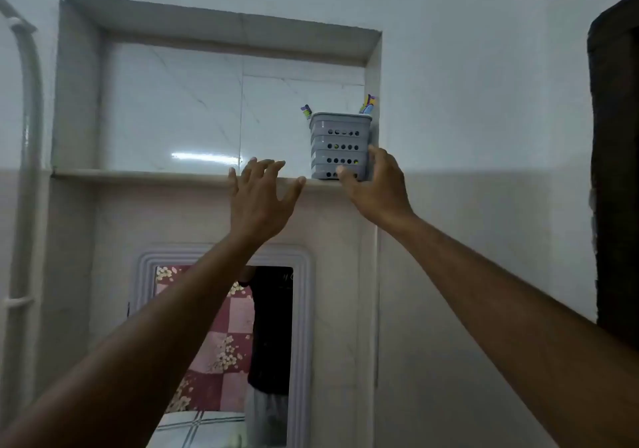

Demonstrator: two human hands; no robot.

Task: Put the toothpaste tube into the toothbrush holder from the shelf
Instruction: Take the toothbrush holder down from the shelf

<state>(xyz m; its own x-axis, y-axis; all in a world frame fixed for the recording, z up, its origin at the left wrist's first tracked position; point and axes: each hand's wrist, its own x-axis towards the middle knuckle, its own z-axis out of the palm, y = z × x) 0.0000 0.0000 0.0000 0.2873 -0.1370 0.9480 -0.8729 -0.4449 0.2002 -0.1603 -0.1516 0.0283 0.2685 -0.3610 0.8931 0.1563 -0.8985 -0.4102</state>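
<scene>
While both arms reached up, the toothbrush holder [340,147] stood upright at the shelf's [138,174] right end — right hand [375,185], grip wide, touching it; left hand [259,195] spread, empty. Toothpaste tube: not discernible.

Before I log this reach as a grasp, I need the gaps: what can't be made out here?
- Holder contents: head view, its wall hides all but two coloured tips.
- Toothpaste tube: not identifiable.
- Right hand grip: fingers behind the holder are hidden.
- Shelf top: seen from below, so its surface is hidden.
</scene>
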